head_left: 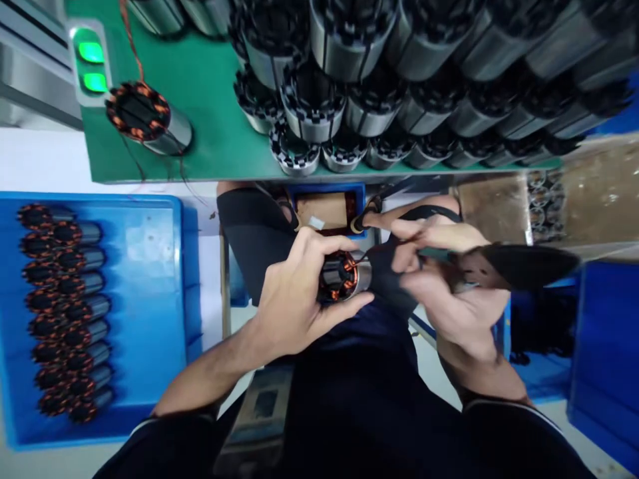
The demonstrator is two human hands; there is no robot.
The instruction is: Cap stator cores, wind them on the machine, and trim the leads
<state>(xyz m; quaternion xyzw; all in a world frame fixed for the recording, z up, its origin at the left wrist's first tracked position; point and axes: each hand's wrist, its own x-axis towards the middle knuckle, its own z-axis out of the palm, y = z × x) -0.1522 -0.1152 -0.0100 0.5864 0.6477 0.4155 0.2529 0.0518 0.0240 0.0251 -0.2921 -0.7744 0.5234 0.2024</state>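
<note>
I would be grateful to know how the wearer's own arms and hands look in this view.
The left hand and right hand are bare, with no glove to be seen, though the right is blurred. Both forearms are uncovered. The short, dark sleeves have a thin white line near the edge. No markings can be made out on them.

Green tabletop spanning much of the upper view, with a straight front edge. At its left end, a pale switch box glows with two bright green lights. Grey metal rails slant through the upper left corner, above a white surface. Brown cardboard lies at right, over a deep blue bin. Pale floor shows in patches lower down, under cool light.
</note>
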